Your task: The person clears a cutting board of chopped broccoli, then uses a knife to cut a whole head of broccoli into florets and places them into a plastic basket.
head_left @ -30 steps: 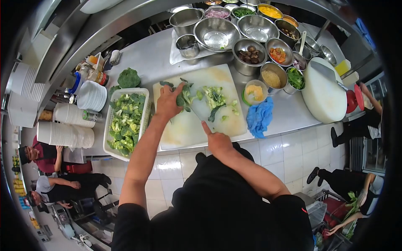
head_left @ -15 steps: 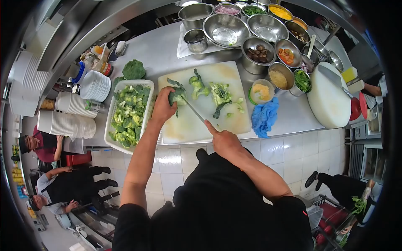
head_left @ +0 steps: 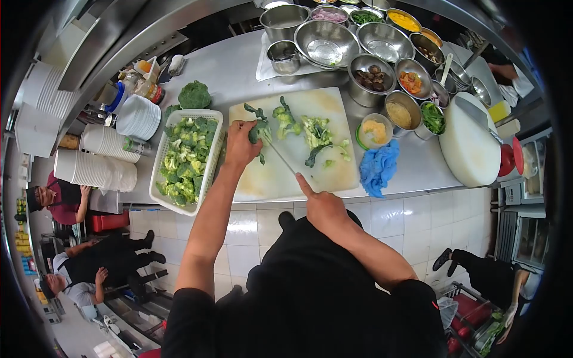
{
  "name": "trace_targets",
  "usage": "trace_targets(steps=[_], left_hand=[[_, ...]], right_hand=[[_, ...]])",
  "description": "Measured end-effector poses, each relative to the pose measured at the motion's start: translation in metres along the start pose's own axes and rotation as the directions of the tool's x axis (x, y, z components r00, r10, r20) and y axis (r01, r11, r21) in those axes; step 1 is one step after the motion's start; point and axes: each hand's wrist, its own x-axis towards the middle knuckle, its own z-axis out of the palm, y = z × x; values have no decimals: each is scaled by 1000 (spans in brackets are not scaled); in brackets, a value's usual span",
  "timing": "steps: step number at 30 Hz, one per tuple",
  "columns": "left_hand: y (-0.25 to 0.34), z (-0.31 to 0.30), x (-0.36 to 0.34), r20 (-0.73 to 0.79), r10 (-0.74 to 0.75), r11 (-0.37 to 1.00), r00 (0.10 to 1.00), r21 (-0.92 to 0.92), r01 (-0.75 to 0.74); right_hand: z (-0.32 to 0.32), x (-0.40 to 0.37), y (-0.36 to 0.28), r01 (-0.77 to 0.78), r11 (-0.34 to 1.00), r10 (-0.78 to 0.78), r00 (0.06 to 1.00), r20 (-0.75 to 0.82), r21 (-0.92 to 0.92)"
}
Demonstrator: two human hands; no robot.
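Observation:
My left hand (head_left: pixel 242 143) is closed on a piece of broccoli (head_left: pixel 262 130) at the left part of the white cutting board (head_left: pixel 256 182). In my right hand (head_left: pixel 324 209) is a knife (head_left: pixel 283 157), its blade reaching up to the broccoli's stem and its handle hidden in my grip. My index finger lies stretched along the knife. Two more broccoli pieces rest on the board: a leafy one (head_left: pixel 287 121) in the middle and a cut stalk (head_left: pixel 318 136) to its right, with small scraps around it. Beside my left forearm stands a white basket (head_left: pixel 154 173) full of florets.
Whole broccoli (head_left: pixel 194 95) lies behind the basket. A crumpled blue cloth (head_left: pixel 378 167) and a small tub (head_left: pixel 374 132) sit right of the board. Several steel bowls (head_left: pixel 326 43) line the back. A thick round board (head_left: pixel 468 140) bears a cleaver (head_left: pixel 473 111). Other people stand left and right.
My hands hold nearly the same pose, the broccoli and knife still meeting. The view has shifted slightly. At the right, a person's greens have moved lower, and the hand there is lower.

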Motion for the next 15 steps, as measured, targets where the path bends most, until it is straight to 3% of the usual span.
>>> trace_targets(steps=[7, 10, 13, 15], left_hand=[[8, 0, 5, 49, -20, 997, 999, 80, 16], [16, -5, 7, 124, -46, 990, 991, 135, 29], [19, -13, 4, 209, -75, 982, 975, 184, 36], [7, -19, 3, 192, 147, 986, 970, -109, -128]], right_hand=[[15, 12, -4, 17, 1000, -17, 1000, 3, -1], [38, 22, 6, 35, 999, -35, 997, -65, -5], [43, 32, 15, 22, 999, -22, 999, -23, -32], [34, 36, 24, -49, 999, 49, 999, 11, 23]])
